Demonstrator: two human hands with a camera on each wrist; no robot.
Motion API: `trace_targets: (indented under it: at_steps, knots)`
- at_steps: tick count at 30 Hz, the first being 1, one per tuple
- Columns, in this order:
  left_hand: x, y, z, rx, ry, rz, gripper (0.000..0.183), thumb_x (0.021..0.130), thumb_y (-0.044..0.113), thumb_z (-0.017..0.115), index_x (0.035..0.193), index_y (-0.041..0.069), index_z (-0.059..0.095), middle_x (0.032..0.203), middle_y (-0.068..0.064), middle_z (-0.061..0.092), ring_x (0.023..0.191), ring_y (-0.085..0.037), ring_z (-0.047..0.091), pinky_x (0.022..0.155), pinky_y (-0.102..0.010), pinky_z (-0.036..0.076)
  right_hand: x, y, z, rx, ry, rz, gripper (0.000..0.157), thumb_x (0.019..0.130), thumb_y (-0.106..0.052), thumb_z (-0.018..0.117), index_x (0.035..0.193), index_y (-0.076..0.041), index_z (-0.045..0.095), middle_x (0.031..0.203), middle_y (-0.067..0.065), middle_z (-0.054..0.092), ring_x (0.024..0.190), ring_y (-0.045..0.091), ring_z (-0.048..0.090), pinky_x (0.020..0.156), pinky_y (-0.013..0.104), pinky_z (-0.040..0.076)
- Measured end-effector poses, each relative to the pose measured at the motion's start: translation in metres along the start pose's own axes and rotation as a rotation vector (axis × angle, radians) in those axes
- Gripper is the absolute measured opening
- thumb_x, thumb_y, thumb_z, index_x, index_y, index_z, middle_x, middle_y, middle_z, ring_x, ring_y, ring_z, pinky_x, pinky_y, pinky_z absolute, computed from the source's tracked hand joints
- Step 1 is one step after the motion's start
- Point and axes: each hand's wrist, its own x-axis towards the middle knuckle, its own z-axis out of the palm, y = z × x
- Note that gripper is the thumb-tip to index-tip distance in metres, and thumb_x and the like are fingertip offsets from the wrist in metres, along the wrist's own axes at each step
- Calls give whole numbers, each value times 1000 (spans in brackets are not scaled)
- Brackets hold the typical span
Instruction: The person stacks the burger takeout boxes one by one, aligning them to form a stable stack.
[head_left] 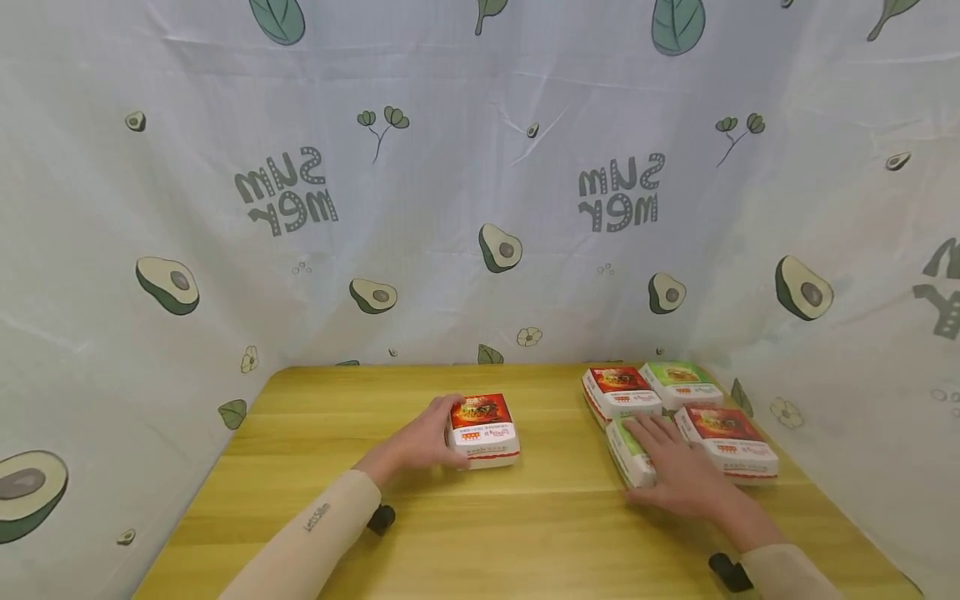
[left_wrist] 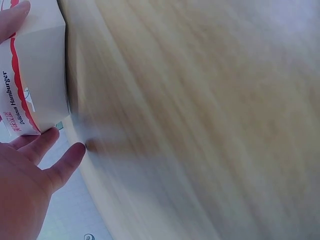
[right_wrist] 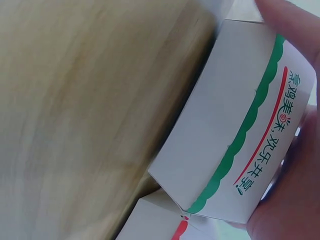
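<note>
The wooden surface (head_left: 540, 533) bears four burger boxes (head_left: 686, 392) grouped towards its far right corner; the right hand (head_left: 682, 475) grips the near-left green box (head_left: 632, 458) there. The left hand (head_left: 422, 440) grasps a red box (head_left: 486, 427) midway between the side edges.

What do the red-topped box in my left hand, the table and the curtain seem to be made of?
Red-topped box: probably thin printed cardboard, smooth-looking, judging by its crisp folds. Table: smooth wood-grain surface, maybe wood or laminate, from the long streaks. Curtain: thin printed sheet, its creases suggesting fabric or plastic; I can't tell which.
</note>
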Motion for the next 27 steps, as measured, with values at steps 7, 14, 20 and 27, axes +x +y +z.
trace_targets:
  at_steps: [7, 14, 20, 27]
  knots:
    - [1, 0, -3, -5, 3, -5, 110, 71, 43, 90, 156, 25, 24, 151, -2, 35, 128, -21, 47, 110, -47, 40, 3, 2, -1, -6, -9, -29, 114, 67, -57, 87, 157, -16, 30, 162, 17, 27, 145, 45, 25, 89, 82, 36]
    - [3, 0, -3, 3, -6, -3, 109, 72, 43, 90, 156, 25, 24, 151, -1, 35, 127, -19, 47, 110, -45, 41, 3, 9, 2, -10, -24, -12, 114, 69, -55, 87, 159, -17, 27, 163, 17, 26, 146, 47, 24, 96, 84, 28]
    - [4, 0, -4, -14, -7, 0, 109, 72, 43, 90, 156, 25, 23, 148, -1, 36, 128, -19, 47, 112, -46, 40, 4, 10, -1, 8, -30, 14, 113, 70, -55, 86, 159, -17, 27, 162, 18, 28, 146, 47, 23, 97, 84, 27]
    - [4, 1, -5, -9, -14, -1, 109, 72, 42, 90, 156, 24, 23, 149, -2, 35, 129, -20, 46, 113, -47, 39, 4, 7, -5, 69, -27, 39, 109, 69, -54, 87, 154, -16, 30, 159, 18, 31, 144, 46, 26, 99, 82, 26]
